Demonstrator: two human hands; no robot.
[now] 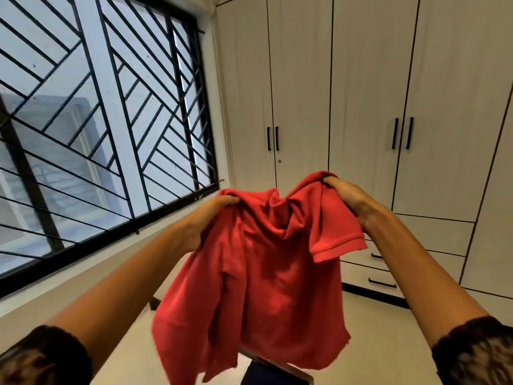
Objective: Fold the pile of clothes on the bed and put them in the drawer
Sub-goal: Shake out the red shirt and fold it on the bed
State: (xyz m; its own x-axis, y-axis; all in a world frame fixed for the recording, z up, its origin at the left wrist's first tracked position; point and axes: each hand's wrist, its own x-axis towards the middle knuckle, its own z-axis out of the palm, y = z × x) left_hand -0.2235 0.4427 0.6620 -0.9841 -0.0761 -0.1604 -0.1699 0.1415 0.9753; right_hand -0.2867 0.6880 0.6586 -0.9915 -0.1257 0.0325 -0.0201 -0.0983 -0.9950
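Observation:
A red short-sleeved shirt (266, 279) hangs in the air in front of me, crumpled at the collar. My left hand (211, 218) grips its left shoulder and my right hand (347, 195) grips its right shoulder, a little higher. One sleeve with a ribbed cuff sticks out below my right hand. The drawers (380, 276) with black handles sit low in the white wardrobe, to the right behind the shirt, and are closed. The bed and the pile of clothes are out of view.
A white wardrobe (361, 93) with tall doors and black handles fills the far wall. A large window (97, 120) with a black grille is on the left. A dark flat object (274, 373) shows below the shirt's hem. Pale floor lies beneath.

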